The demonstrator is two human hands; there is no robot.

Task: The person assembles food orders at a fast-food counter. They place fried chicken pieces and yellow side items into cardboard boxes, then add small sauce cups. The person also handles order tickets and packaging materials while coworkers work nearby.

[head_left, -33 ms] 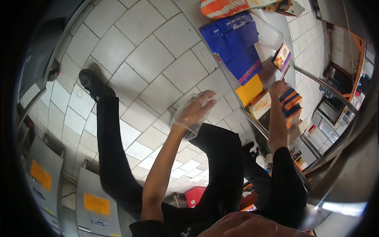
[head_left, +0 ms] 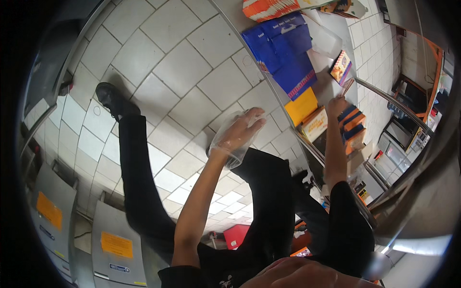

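Note:
My left hand, inside a loose clear plastic glove, hangs over the tiled floor with its fingers stretched out and nothing in them. Over the metal counter on the right, my bare right hand is closed on a thin, flat piece seen nearly edge-on; its exact kind is unclear. Just beyond that piece stands a small printed carton in white, orange and purple. Beside my right forearm are a white and orange printed carton and a row of orange and dark blue packets.
Flat blue packages and a yellow one lie along the counter's left edge. Farther back sits an orange-and-white stack. A metal rail bounds the right side. Grey cabinets with orange labels stand at lower left.
The view has shifted very slightly. The thin piece in my right hand has tilted a little; my left hand stays almost in the same place.

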